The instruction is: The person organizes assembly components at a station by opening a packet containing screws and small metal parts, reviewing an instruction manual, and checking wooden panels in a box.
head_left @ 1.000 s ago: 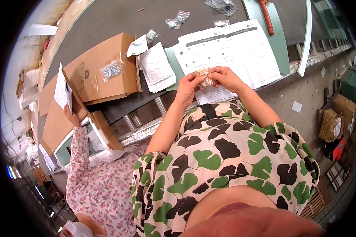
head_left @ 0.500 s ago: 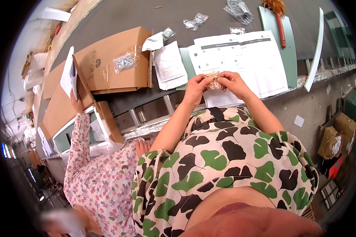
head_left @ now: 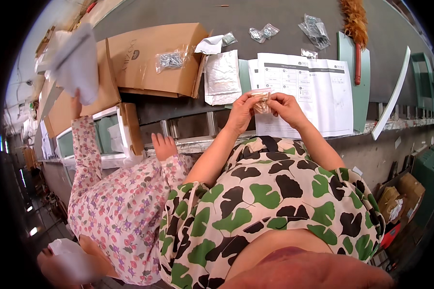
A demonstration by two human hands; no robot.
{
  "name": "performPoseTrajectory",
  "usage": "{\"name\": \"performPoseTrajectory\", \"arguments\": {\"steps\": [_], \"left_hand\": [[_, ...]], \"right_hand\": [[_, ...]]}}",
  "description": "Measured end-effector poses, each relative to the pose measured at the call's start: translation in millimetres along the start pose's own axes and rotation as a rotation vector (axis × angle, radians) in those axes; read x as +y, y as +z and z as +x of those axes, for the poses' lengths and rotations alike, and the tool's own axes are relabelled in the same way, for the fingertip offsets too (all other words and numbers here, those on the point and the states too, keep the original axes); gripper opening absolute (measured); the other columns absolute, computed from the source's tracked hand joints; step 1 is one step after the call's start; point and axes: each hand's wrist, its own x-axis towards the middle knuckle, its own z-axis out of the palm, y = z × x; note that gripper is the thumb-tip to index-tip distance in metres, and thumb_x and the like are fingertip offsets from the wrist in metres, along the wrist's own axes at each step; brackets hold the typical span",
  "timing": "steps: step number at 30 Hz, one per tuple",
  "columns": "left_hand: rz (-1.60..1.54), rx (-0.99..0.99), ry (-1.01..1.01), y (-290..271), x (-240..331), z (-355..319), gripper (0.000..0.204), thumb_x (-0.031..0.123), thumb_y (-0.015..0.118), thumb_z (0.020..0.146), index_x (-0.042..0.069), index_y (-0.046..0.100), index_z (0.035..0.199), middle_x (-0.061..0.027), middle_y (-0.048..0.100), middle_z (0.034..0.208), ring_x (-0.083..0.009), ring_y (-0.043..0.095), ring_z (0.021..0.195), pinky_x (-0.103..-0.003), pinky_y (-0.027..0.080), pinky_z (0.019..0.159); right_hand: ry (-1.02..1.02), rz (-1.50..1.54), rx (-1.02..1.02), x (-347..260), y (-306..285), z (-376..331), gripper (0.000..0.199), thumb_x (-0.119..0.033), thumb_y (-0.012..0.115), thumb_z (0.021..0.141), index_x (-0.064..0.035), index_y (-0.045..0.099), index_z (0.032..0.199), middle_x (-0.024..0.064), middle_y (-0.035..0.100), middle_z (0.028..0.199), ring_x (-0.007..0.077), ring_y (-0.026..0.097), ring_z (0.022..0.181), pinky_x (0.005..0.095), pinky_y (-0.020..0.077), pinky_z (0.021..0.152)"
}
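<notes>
Over the printed sheets (head_left: 323, 108), a small clear plastic bag of wooden dowels (head_left: 261, 102) is pinched between both of my hands. My left hand (head_left: 241, 113) grips its left side, thumb and fingers pressed together. On the other side, my right hand (head_left: 288, 111) holds the bag with its fingertips. The fingers partly cover the dowels. Left of the sheets lies a white padded packet (head_left: 223, 77). Beneath the paper, a pale green panel (head_left: 360, 98) sticks out on the right.
A brown cardboard box (head_left: 154, 79) bears a bag of screws (head_left: 170, 61). Hardware bags (head_left: 264, 32) and a feather duster (head_left: 357, 53) lie farther back. On my left, a co-worker in a flowered sleeve (head_left: 86, 144) lifts white papers (head_left: 77, 65). A curved white strip (head_left: 393, 98) overhangs the table edge.
The bag now stands more upright between my fingers, its top edge showing. The co-worker has raised the papers up and left, and their other hand has moved forward. My view has shifted.
</notes>
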Motion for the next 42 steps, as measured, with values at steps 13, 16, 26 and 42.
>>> {"name": "performPoseTrajectory", "arguments": {"steps": [13, 16, 26, 42], "left_hand": [[-0.029, -0.047, 0.105, -26.0, -25.4, 0.8, 0.022, 0.017, 0.057, 0.09, -0.001, 0.061, 0.102, -0.0054, 0.064, 0.092, -0.0119, 0.061, 0.081, -0.025, 0.049, 0.075], [0.005, 0.016, 0.107, -24.4, -23.9, -12.5, 0.024, 0.016, 0.062, 0.087, -0.001, 0.061, 0.103, -0.0036, 0.064, 0.09, -0.01, 0.06, 0.077, -0.022, 0.048, 0.069], [0.135, 0.027, 0.072, -14.7, -21.5, -30.6, 0.032, 0.015, 0.058, 0.09, -0.003, 0.053, 0.116, -0.0074, 0.062, 0.103, -0.0133, 0.061, 0.088, -0.027, 0.05, 0.078], [0.443, 0.149, 0.186, 23.3, -4.2, -5.2, 0.038, 0.016, 0.059, 0.089, -0.004, 0.05, 0.12, -0.0086, 0.062, 0.099, -0.0135, 0.061, 0.085, -0.024, 0.048, 0.072]], "right_hand": [[0.003, -0.182, -0.033, 8.7, 8.2, 5.1, 0.017, -0.014, 0.059, 0.085, 0.0023, 0.062, 0.081, 0.0028, 0.054, 0.061, 0.0093, 0.049, 0.053, 0.0236, 0.0391, 0.049], [0.052, -0.118, -0.118, 10.8, 8.6, 4.6, 0.015, -0.012, 0.058, 0.086, 0.0028, 0.061, 0.087, 0.0026, 0.057, 0.067, 0.009, 0.05, 0.056, 0.0234, 0.0403, 0.051], [0.0, -0.298, -0.303, -21.0, 5.9, 5.6, 0.028, -0.02, 0.06, 0.087, -0.0021, 0.062, 0.109, 0.0021, 0.062, 0.082, 0.0072, 0.054, 0.07, 0.0219, 0.0454, 0.06], [-0.189, -0.025, 0.003, -59.8, -64.7, 50.5, 0.02, -0.018, 0.064, 0.085, -0.0001, 0.066, 0.093, 0.0019, 0.064, 0.077, 0.0059, 0.053, 0.062, 0.0199, 0.0417, 0.053]]}}
